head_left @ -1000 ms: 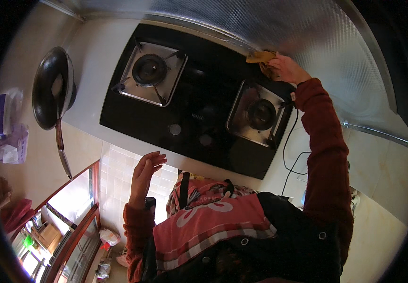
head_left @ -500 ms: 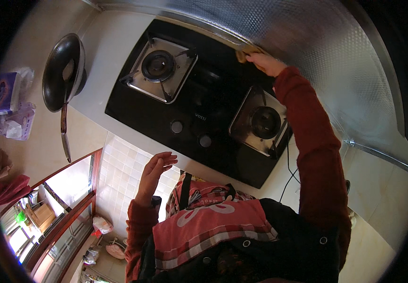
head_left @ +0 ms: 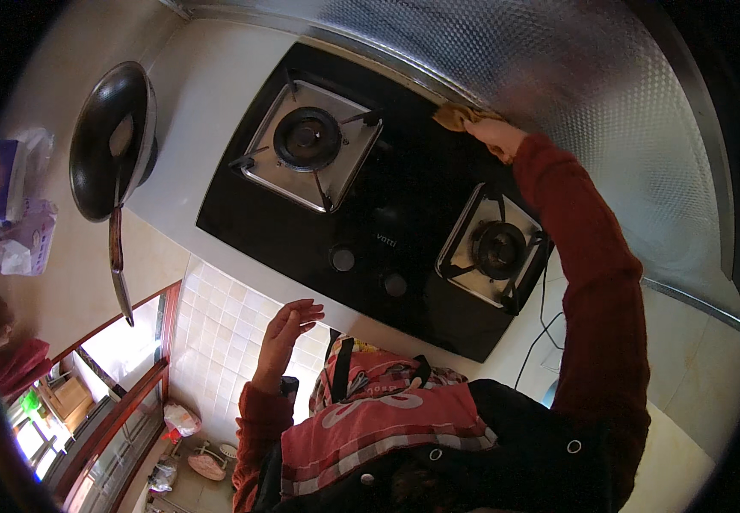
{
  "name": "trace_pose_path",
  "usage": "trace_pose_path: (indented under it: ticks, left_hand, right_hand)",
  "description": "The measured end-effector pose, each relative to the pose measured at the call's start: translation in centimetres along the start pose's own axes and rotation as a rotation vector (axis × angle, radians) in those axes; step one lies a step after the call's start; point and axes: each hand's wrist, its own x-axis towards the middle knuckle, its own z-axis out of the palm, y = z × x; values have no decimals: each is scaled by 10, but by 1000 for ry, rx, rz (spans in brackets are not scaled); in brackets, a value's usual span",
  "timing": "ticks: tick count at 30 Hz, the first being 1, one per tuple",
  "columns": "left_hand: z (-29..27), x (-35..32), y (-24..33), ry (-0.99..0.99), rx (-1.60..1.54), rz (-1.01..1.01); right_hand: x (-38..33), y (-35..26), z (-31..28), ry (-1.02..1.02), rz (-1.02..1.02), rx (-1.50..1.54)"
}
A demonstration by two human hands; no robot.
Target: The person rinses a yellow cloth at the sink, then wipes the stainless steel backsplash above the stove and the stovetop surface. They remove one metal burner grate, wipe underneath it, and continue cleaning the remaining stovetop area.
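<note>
A black glass gas hob (head_left: 301, 235) with two burners lies in front of me. My right hand (head_left: 497, 135) reaches over its right side to the back edge. The fingers press a yellow-brown cloth (head_left: 454, 116) against the glass beside the metal backsplash (head_left: 438, 60). Part of the cloth is hidden under the hand. Below the right arm sits the right burner (head_left: 500, 250); the left burner (head_left: 307, 139) is farther left. My left hand (head_left: 289, 332) hovers by the front edge of the counter, near the left knob (head_left: 342, 258), fingers loosely bent and holding nothing.
At the left a black wok (head_left: 100, 162) with a ladle in it stands on the counter, its handle pointing toward me. Beyond it are a purple tissue box (head_left: 0, 181) and a tissue pack (head_left: 23, 244). A black cable (head_left: 544, 329) runs by the hob's right corner.
The hob has shifted right and down in the picture as the view moved. My right hand stays on the cloth at the back edge, slightly farther left along it. The left hand stays empty.
</note>
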Motion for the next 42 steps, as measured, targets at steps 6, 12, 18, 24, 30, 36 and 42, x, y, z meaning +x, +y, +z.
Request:
trace_pose_path:
  ticks: [6,12,18,24,30,36,42]
  left_hand:
    - [-6,11,6,-29,45,-30]
    - [-8,11,23,-91,104,-20]
    - [-12,10,39,-107,102,7]
    - [-11,13,40,-133,92,-3]
    - [-24,10,38,-103,71,-4]
    - [-46,15,40,-86,52,-17]
    - [-57,29,51,-107,60,-17]
  right_hand:
    - [25,-89,37,375,-139,-260]
    - [10,-58,29,623,-215,-252]
    - [-86,84,6,551,-347,1091]
    - [-132,258,2,1241,99,1104]
    - [-78,238,4,982,-214,785]
    - [-36,85,19,876,-25,650]
    - [-9,-79,47,559,-341,519]
